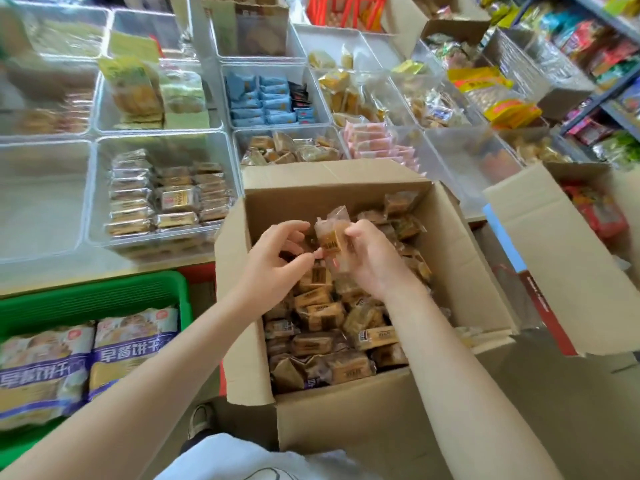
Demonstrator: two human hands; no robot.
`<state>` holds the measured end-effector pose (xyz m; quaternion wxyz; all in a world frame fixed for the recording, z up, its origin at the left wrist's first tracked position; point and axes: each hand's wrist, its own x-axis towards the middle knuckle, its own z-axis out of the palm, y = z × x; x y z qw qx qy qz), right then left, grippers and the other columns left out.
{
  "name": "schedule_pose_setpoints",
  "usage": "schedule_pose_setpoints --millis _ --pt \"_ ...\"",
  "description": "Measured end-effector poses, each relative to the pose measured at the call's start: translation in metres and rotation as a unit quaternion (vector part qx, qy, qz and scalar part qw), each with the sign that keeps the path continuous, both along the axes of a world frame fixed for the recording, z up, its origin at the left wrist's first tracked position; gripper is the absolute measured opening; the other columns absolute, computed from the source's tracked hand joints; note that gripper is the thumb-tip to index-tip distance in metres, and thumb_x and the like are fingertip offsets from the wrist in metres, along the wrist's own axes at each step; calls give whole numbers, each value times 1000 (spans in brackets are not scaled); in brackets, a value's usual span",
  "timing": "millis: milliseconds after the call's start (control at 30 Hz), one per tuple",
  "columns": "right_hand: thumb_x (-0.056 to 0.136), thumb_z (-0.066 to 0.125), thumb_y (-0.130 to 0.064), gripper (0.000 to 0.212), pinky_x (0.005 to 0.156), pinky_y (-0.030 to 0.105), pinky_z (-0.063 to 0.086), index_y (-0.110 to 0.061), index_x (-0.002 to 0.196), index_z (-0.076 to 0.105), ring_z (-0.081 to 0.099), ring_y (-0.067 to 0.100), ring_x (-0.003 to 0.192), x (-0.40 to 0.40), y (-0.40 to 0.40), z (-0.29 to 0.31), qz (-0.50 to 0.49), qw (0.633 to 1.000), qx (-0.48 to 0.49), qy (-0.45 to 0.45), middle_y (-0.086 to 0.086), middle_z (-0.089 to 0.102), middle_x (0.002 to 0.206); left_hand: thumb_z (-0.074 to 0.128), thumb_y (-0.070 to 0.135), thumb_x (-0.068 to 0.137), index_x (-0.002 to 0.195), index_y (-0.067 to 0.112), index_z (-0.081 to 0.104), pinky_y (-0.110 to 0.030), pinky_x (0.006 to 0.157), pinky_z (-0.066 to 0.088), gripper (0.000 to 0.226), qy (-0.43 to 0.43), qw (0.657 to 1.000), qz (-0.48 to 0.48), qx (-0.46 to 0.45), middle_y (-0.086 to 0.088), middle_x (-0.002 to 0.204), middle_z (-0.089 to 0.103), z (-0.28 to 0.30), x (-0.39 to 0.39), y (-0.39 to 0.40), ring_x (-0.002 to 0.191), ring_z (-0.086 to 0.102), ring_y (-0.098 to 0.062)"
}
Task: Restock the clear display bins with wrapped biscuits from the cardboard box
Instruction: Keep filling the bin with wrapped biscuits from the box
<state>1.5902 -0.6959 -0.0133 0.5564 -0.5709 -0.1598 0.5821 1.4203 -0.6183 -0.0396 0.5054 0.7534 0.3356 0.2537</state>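
Both my forearms are bare to the elbow: no sleeves, watch, rings or gloves visible. My left hand (277,261) and right hand (372,258) are uncovered. White garment (242,459) at lower frame edge. One light-coloured shoe (201,419) visible below.
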Motion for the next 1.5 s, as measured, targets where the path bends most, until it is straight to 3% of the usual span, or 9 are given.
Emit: schedule_pose_setpoints --millis 67,167,300,433,600,733,1067,1233,1500 --pt "100 33 -24 44 78 35 56 -1 124 62 67 26 91 -23 19 19 26 999 21 41 17 69 102 77 25 87 144 35 39 -20 85 54 69 -52 998 -15 -36 6 136 49 9 -12 10 115 55 -3" --pt "103 36 -23 44 85 40 57 -2 135 57 66 29 101 -59 52 35 60 995 40 66 17 68 111 85 41 76 151 37 22 -10 99 42 99 -58 995 -28 72 4 149 34 18 -39 37 133 37 5" --pt "104 44 -27 44 85 40 54 3 134 54 65 28 99 -107 114 21 55 996 43 52 18 65 107 73 60 69 145 15 42 -51 111 39 93 36 966 40 252 -9 152 36 10 -79 94 140 36 -26" --pt "97 62 -35 35 83 37 56 -10 121 60 68 23 99 -156 180 3 123 984 -7 -132 9 70 106 65 65 66 132 8 54 -48 103 44 87 65 961 109 247 -7 128 59 -5 -128 153 118 49 -24" --pt "95 64 -42 20 78 36 55 -27 107 61 66 16 89 -183 250 -15 255 815 -69 -516 -6 70 96 64 69 74 148 10 43 -54 113 37 97 115 959 89 245 -8 149 50 -65 -173 220 141 42 -29" --pt "98 59 -26 35 80 30 41 -27 133 55 58 23 102 -170 302 -50 256 719 -105 -637 3 57 122 42 73 83 159 19 25 -43 126 12 94 239 953 80 170 -3 165 26 -113 -195 261 154 16 -22" --pt "100 53 -39 43 107 39 40 -28 142 55 48 25 131 -171 357 -133 390 707 -234 -542 4 42 146 28 62 92 153 29 37 -54 124 0 70 354 909 -16 218 -3 161 35 -157 -200 287 153 21 -24" --pt "90 71 -46 66 99 42 48 -20 143 42 55 28 121 -164 374 -141 358 703 -269 -553 8 52 137 23 64 97 158 41 20 -57 121 -9 65 368 900 -32 233 -6 163 32 -159 -200 287 152 25 -29" --pt "96 65 -39 24 88 35 51 -23 113 70 62 18 101 -149 389 -138 430 667 -261 -550 -2 66 115 15 67 99 157 44 18 -58 119 -15 63 391 891 -41 229 -5 166 24 -155 -197 287 153 20 -29"
